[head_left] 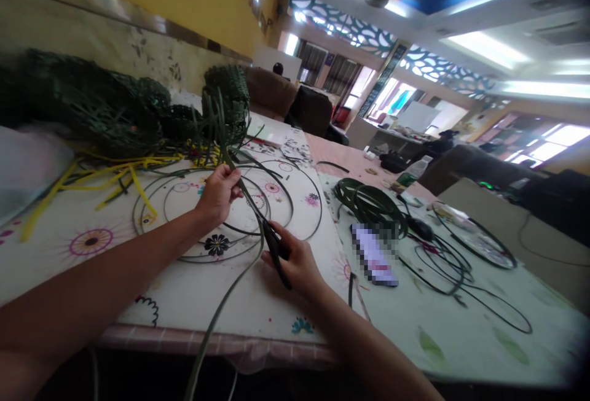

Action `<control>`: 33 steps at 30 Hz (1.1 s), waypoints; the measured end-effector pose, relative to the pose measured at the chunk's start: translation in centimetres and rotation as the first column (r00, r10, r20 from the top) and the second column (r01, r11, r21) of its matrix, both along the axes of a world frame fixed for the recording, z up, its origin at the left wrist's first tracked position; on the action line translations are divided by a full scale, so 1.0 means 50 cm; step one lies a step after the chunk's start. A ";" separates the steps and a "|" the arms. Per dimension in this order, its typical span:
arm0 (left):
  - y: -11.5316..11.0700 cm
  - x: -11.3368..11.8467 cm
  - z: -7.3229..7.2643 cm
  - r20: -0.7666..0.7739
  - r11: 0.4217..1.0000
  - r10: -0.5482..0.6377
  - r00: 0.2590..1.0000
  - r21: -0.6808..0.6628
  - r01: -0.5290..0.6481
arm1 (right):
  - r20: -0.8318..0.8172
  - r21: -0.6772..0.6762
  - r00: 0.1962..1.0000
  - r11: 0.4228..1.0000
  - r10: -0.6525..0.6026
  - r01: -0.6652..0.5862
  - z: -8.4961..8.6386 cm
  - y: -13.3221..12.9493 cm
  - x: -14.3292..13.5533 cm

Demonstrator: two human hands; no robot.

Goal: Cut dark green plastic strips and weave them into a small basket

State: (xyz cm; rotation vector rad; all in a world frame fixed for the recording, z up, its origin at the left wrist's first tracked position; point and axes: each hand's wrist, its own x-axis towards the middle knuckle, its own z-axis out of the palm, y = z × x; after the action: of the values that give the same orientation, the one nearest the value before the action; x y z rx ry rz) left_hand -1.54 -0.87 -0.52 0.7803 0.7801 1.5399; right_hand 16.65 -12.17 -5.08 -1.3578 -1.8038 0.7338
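Observation:
My left hand point(219, 193) is closed in a pinch around long dark green strips point(249, 194), above the flowered tablecloth. The strips fan up and back toward the woven things behind. In my right hand point(302, 266) is a pair of black scissors point(278, 256), its tip against the strips just below my left hand. How far the blades are apart cannot be made out. From that spot a long green strip tail point(221, 304) hangs down over the table's front edge. Thin loops of strip point(304, 229) lie on the cloth under both hands.
Dark green woven baskets point(99, 103) crowd the back left, with yellow strips point(131, 186) before them. To the right lie a coil of green strip point(366, 201), a partly pixelated purple packet point(372, 256), dark cables point(454, 284) and a plastic bottle point(412, 171).

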 end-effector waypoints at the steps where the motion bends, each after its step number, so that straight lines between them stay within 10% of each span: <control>1: -0.002 0.001 0.000 -0.003 1.000 0.006 1.000 0.009 -0.006 | -0.009 -0.003 1.000 1.000 0.001 -0.001 0.000 0.000 0.000; 33: 0.035 -0.028 0.000 0.113 0.996 -0.035 0.993 -0.076 0.044 | -0.034 -0.031 0.997 0.997 0.071 -0.072 0.009 -0.013 -0.008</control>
State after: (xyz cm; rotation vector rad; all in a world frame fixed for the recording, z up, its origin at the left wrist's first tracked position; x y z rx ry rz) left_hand -2.96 0.89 -0.51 0.6423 0.7339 1.4954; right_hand 16.24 -12.82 -4.64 -1.2995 -1.8294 0.8216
